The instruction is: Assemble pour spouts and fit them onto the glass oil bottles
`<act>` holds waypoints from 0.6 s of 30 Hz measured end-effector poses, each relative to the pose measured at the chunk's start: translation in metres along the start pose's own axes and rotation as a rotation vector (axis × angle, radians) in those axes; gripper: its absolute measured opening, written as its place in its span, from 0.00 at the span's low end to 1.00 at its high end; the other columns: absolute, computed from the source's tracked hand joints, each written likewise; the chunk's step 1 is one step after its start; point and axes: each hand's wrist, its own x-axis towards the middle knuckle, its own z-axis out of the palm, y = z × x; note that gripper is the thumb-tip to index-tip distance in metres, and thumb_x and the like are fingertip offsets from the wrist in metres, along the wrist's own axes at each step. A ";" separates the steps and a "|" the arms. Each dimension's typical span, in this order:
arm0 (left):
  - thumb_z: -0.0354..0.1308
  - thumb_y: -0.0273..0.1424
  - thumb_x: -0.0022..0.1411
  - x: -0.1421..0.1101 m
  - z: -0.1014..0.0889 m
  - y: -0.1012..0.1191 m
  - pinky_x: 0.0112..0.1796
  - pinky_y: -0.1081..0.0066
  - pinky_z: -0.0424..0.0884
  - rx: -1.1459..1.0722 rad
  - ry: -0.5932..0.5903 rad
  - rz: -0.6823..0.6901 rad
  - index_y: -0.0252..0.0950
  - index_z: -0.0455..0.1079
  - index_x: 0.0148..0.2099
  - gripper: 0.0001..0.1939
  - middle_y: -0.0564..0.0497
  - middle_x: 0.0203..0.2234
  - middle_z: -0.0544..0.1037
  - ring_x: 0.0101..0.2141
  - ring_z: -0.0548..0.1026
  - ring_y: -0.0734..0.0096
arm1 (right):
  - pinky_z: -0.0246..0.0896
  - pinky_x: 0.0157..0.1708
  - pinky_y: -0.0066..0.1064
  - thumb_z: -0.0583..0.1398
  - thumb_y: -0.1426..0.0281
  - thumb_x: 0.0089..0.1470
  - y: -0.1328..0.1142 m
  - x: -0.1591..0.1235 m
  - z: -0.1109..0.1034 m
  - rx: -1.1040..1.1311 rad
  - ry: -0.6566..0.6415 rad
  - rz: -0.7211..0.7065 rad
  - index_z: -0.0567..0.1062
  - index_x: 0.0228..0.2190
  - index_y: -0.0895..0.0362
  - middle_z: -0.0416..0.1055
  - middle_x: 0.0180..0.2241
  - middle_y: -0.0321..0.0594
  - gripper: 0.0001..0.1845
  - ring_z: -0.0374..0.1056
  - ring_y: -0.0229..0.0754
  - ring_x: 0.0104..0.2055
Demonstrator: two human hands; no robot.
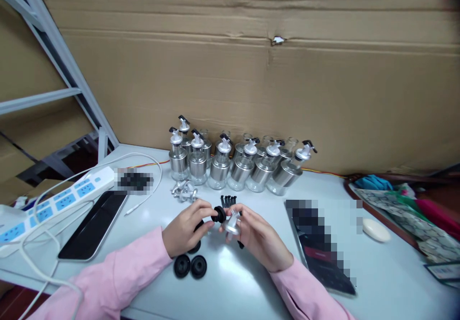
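A cardboard sheet (251, 85) stands behind the pale table (143, 291). Near its back edge, glass bottles with metal bands (219, 170) are packed so closely that a forearm or sleeve nudging one could push it into its neighbours; the front ones carry spouts with black levers.

On the left lie a power strip (64, 199) and a dark flat device (93, 226). The white cable (53, 277) loops close to the left sleeve (132, 267); caught by it, the cable could drag on the device.

The left hand (187, 228) has its grip closed on a black ribbed stopper (218, 214), and the right hand (264, 241) has its grip closed on a silvery spout (232, 223). The two parts are very near each other; I cannot tell whether they touch. Held by the fingertips, the smooth spout could slip, or meet the stopper askew and buckle its soft-looking ribs.

Loose spouts (184, 191) lie beyond the left hand. Round black stoppers (199, 267) near its wrist could roll if brushed, and the small black levers (228, 200) beyond the fingers could scatter.
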 end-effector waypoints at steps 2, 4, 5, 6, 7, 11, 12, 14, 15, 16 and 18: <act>0.46 0.26 0.65 0.001 0.000 0.001 0.39 0.71 0.68 0.039 -0.008 -0.001 0.35 0.61 0.46 0.08 0.46 0.37 0.67 0.38 0.69 0.70 | 0.62 0.30 0.30 0.60 0.60 0.50 0.000 0.000 -0.001 0.014 0.013 -0.008 0.73 0.31 0.56 0.70 0.35 0.40 0.11 0.68 0.40 0.31; 0.46 0.28 0.65 0.002 0.000 0.000 0.38 0.70 0.68 0.062 -0.017 -0.001 0.35 0.62 0.44 0.07 0.46 0.36 0.68 0.37 0.69 0.70 | 0.62 0.29 0.30 0.60 0.61 0.50 0.000 0.000 -0.002 0.020 0.019 -0.014 0.73 0.32 0.56 0.70 0.35 0.40 0.11 0.68 0.39 0.31; 0.46 0.28 0.65 0.002 0.001 -0.001 0.37 0.70 0.68 0.068 -0.023 0.003 0.35 0.62 0.43 0.06 0.47 0.36 0.68 0.37 0.69 0.70 | 0.62 0.29 0.30 0.60 0.61 0.50 0.000 0.001 -0.003 0.020 0.019 -0.016 0.73 0.32 0.56 0.70 0.35 0.40 0.11 0.68 0.40 0.30; 0.47 0.29 0.65 0.003 0.001 -0.001 0.37 0.69 0.68 0.072 -0.028 0.010 0.35 0.62 0.42 0.05 0.47 0.35 0.69 0.36 0.69 0.69 | 0.62 0.28 0.30 0.60 0.62 0.50 0.000 0.001 -0.003 0.017 0.018 -0.016 0.74 0.31 0.56 0.70 0.35 0.40 0.11 0.68 0.40 0.30; 0.47 0.29 0.65 0.003 0.001 -0.002 0.37 0.69 0.67 0.078 -0.031 0.018 0.35 0.62 0.41 0.05 0.47 0.35 0.69 0.36 0.69 0.69 | 0.62 0.28 0.30 0.60 0.62 0.50 0.000 0.001 -0.003 0.012 0.016 -0.017 0.74 0.31 0.57 0.70 0.36 0.41 0.11 0.68 0.40 0.30; 0.47 0.30 0.65 0.004 0.000 -0.002 0.38 0.68 0.65 0.116 -0.030 0.057 0.35 0.62 0.40 0.05 0.48 0.33 0.71 0.35 0.68 0.70 | 0.61 0.31 0.31 0.59 0.60 0.50 -0.001 0.002 -0.003 -0.046 0.025 -0.031 0.74 0.31 0.57 0.71 0.36 0.41 0.12 0.68 0.40 0.30; 0.46 0.30 0.66 0.005 -0.001 -0.002 0.39 0.67 0.65 0.125 -0.029 0.063 0.35 0.62 0.39 0.05 0.48 0.33 0.71 0.35 0.68 0.70 | 0.60 0.32 0.31 0.59 0.60 0.50 -0.002 0.002 -0.003 -0.070 0.029 -0.036 0.74 0.31 0.57 0.71 0.36 0.41 0.13 0.68 0.40 0.30; 0.46 0.29 0.66 0.005 -0.001 -0.002 0.39 0.67 0.64 0.138 -0.025 0.069 0.35 0.62 0.39 0.06 0.48 0.32 0.71 0.35 0.68 0.70 | 0.59 0.32 0.32 0.59 0.59 0.50 -0.002 0.002 -0.003 -0.111 0.034 -0.041 0.74 0.32 0.57 0.71 0.36 0.42 0.14 0.67 0.40 0.30; 0.45 0.29 0.66 0.006 -0.001 -0.002 0.40 0.67 0.64 0.141 -0.021 0.068 0.34 0.62 0.39 0.06 0.49 0.32 0.71 0.34 0.68 0.70 | 0.59 0.32 0.32 0.59 0.59 0.50 -0.002 0.002 -0.003 -0.125 0.038 -0.045 0.73 0.31 0.57 0.71 0.36 0.42 0.14 0.67 0.40 0.30; 0.45 0.29 0.66 0.006 -0.002 -0.001 0.40 0.67 0.64 0.144 -0.016 0.068 0.34 0.61 0.39 0.06 0.49 0.31 0.71 0.34 0.68 0.70 | 0.59 0.32 0.32 0.59 0.58 0.50 -0.001 0.003 -0.004 -0.135 0.049 -0.052 0.73 0.32 0.57 0.71 0.36 0.42 0.15 0.67 0.41 0.30; 0.45 0.29 0.66 0.007 -0.002 -0.001 0.40 0.67 0.64 0.146 -0.009 0.065 0.34 0.61 0.39 0.06 0.49 0.31 0.71 0.34 0.68 0.71 | 0.58 0.32 0.32 0.58 0.57 0.50 0.001 0.004 -0.006 -0.149 0.107 -0.090 0.73 0.32 0.57 0.70 0.35 0.41 0.15 0.66 0.42 0.31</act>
